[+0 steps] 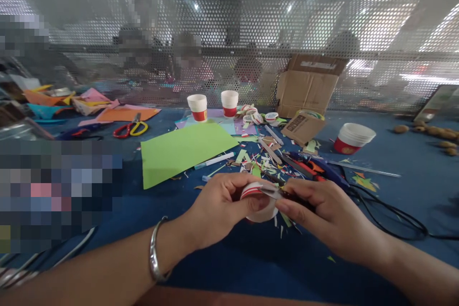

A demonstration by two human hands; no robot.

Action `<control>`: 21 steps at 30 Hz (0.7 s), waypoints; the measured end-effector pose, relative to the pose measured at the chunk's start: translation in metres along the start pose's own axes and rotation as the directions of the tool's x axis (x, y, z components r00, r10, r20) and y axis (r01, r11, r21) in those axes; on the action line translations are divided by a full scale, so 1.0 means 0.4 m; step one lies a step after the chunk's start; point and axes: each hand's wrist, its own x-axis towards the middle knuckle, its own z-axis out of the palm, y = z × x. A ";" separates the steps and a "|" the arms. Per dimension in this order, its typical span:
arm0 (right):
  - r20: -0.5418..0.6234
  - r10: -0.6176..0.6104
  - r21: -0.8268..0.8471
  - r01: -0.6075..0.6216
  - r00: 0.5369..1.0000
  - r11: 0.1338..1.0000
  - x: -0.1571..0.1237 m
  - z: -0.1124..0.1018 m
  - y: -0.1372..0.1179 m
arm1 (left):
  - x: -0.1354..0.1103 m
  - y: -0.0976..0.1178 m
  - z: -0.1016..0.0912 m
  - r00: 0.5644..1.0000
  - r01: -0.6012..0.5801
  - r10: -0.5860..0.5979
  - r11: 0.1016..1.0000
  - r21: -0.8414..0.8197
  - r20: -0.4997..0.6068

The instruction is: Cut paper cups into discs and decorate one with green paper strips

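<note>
My left hand [224, 203] is closed around a short white paper cup piece [263, 213] with red stripes, its thumb pressed inside the rim. In my right hand [319, 210] is a dark-handled cutting tool with a silver blade [269, 191]; the fingers pinch its handle. The blade lies against the upper edge of the cup piece. My fingers hide most of the handle, so its exact kind is unclear. Behind both hands spread many paper scraps [244, 157] in green, white and red.
A green paper sheet [186, 150] and a marker [215, 160] lie left of the scraps. Scissors [131, 126], paper cups [229, 103], more stacked cups [353, 138] and a cardboard box [308, 88] stand farther back. A blue glue gun [330, 169] with a black cable [390, 210] lies right.
</note>
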 end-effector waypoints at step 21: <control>0.018 0.013 0.047 -0.014 1.000 0.999 -0.006 0.002 -0.004 | -0.008 -0.013 0.002 1.000 0.015 -0.015 1.000 0.011 0.015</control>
